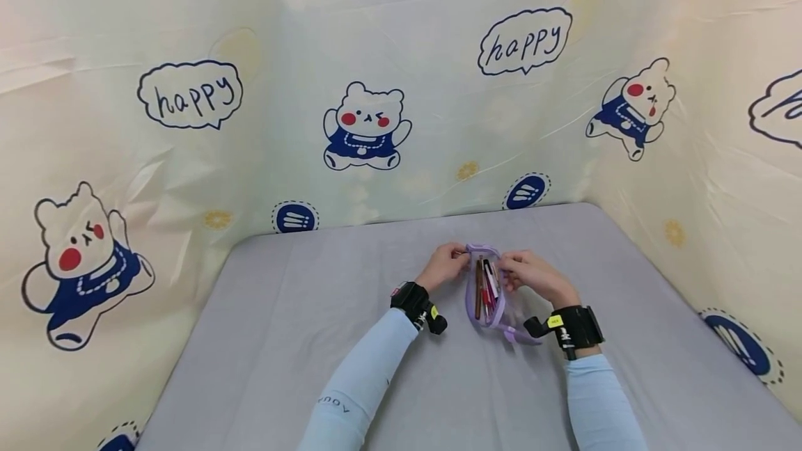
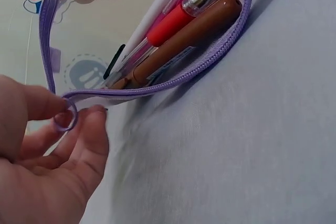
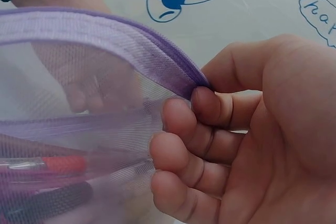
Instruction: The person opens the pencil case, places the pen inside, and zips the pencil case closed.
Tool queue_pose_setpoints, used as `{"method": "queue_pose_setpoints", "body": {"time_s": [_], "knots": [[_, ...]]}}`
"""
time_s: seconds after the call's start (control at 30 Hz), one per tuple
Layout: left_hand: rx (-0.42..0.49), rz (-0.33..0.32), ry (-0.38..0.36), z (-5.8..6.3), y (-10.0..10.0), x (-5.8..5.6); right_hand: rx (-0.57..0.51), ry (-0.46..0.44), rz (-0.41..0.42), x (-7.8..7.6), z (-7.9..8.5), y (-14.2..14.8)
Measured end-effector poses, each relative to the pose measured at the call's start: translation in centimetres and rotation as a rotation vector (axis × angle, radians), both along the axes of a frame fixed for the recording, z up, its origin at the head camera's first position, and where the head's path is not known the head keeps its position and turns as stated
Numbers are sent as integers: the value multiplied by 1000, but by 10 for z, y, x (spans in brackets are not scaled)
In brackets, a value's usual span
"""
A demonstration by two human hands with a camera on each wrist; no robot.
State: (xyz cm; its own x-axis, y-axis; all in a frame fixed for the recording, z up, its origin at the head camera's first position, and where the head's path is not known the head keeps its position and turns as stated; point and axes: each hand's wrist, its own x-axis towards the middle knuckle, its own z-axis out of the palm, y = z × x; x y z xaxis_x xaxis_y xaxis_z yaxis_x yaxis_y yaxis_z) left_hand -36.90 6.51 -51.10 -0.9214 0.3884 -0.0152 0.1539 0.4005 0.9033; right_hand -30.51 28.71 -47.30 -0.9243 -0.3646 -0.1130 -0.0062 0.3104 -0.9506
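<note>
A see-through mesh pencil pouch (image 1: 470, 305) with purple zipper edging stands on the table with its top open. Inside lie several pens (image 1: 485, 287); the left wrist view shows a brown pen (image 2: 184, 40) and a red pen (image 2: 169, 27). At the pouch's far left corner my left hand (image 1: 445, 264) pinches a small purple loop (image 2: 73, 123) where the zipper edges meet. Opposite it, my right hand (image 1: 535, 277) grips the right rim, thumb and index finger on the purple zipper edge (image 3: 157, 51), the other fingers curled against the mesh.
A grey cloth covers the table (image 1: 301, 339). A purple strap (image 1: 520, 336) trails from the pouch's near end to the right. Behind and beside the table hangs a pale curtain (image 1: 432, 40) printed with bears and the word happy.
</note>
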Motion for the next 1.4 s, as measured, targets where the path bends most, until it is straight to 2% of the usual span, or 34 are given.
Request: {"method": "queue_pose_setpoints", "body": {"time_s": [0.1,0.17,0.23,0.33,0.47,0.57,0.63,0.7,0.8,0.9,1.13,1.4], "knots": [[4,60,18,0,-2,0,31,9,18,-2,0,-5],[-23,93,36,1,-3,1,60,20,28,-4,2,-9],[-65,101,67,1,-6,2,85,44,21,-6,5,-10],[-150,107,175,3,-11,2,174,113,-16,-14,17,-10],[-279,138,363,10,-18,1,339,237,-60,-33,34,-17],[-328,153,433,16,-20,2,448,299,-42,-50,39,-28],[-322,138,413,18,-21,3,509,303,-18,-61,39,-34],[-281,111,342,19,-20,5,545,277,16,-72,36,-38],[-226,81,222,17,-19,7,561,221,69,-86,30,-42],[-192,60,163,14,-17,9,553,162,124,-96,26,-44],[-172,31,175,10,-14,11,560,21,244,-108,15,-42],[-116,31,141,10,-14,11,554,30,233,-111,7,-46]]}}
